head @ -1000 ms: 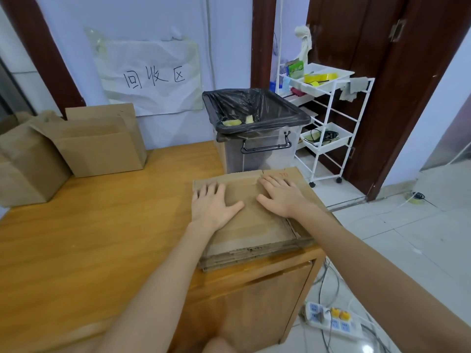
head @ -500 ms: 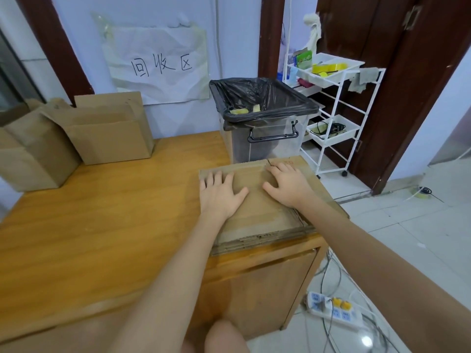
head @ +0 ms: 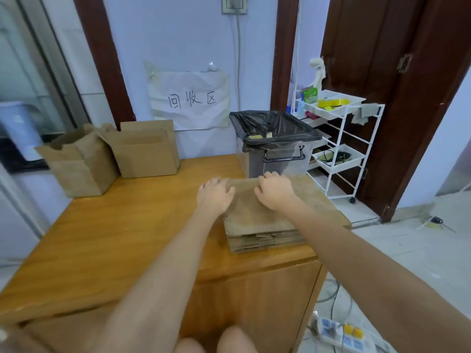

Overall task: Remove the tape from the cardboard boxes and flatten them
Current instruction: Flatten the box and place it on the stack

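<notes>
A stack of flattened cardboard (head: 265, 220) lies on the right end of the wooden table (head: 114, 230). My left hand (head: 215, 196) sits at the stack's far left corner, fingers bent over the far edge and thumb on top. My right hand (head: 276, 192) is beside it, its fingers curled over the far edge of the top sheet. Two open cardboard boxes stand at the table's back left, one nearer the wall (head: 147, 154) and a crumpled one (head: 79, 171) to its left. No tape is visible on them from here.
A bin lined with a black bag (head: 275, 133) stands just behind the stack, with yellowish scraps inside. A white wire cart (head: 339, 151) is to its right by a dark door. A power strip (head: 341, 332) and cables lie on the floor.
Both hands slid from lying flat on the middle of the stack to its far edge, and the fingers curled over it. The camera tilted up.
</notes>
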`<state>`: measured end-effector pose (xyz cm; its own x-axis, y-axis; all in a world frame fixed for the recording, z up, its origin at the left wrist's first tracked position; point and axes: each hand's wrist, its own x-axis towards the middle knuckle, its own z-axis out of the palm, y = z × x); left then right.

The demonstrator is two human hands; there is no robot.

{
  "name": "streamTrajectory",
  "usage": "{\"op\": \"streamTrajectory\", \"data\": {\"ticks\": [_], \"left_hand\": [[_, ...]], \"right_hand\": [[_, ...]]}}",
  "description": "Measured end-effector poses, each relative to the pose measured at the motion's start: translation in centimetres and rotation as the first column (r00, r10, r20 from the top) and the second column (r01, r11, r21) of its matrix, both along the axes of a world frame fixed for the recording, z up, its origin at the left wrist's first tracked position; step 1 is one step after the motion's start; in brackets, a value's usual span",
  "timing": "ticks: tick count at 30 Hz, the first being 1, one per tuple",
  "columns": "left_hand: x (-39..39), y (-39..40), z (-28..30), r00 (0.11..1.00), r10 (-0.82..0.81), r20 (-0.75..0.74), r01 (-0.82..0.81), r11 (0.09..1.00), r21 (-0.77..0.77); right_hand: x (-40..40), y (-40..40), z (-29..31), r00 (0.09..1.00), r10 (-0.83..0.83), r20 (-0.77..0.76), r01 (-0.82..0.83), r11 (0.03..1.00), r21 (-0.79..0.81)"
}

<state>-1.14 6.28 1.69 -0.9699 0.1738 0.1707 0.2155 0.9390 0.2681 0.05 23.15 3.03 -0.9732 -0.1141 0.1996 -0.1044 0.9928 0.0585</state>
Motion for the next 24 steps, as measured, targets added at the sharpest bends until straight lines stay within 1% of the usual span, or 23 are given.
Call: {"op": "streamTrajectory", "data": {"ticks": [7, 14, 20, 24], "left_hand": [[1.6, -6.4, 1.6, 0.986, 0.165, 0.031, -0.163, 0.985, -0.063], [2.4, -14.4, 2.0, 0.947, 0.317, 0.05, -0.312, 0.946, -0.093], [1.2, -19.4, 1.5, 0.921, 0.384, 0.073, -0.373, 0.919, -0.127], [-0.6, -21.3, 0.8, 0.906, 0.409, 0.106, -0.396, 0.91, -0.127]], "right_hand": [[0.1, -6.2, 1.7, 0.998, 0.026, 0.056, -0.023, 0.999, -0.047], [-1.0, -13.1, 2.1, 0.992, 0.094, 0.081, -0.095, 0.995, 0.01], [-2.9, -18.4, 1.9, 0.984, 0.151, 0.096, -0.151, 0.988, -0.011], [-4.9, -20.6, 1.5, 0.98, 0.166, 0.113, -0.165, 0.986, -0.019]]}}
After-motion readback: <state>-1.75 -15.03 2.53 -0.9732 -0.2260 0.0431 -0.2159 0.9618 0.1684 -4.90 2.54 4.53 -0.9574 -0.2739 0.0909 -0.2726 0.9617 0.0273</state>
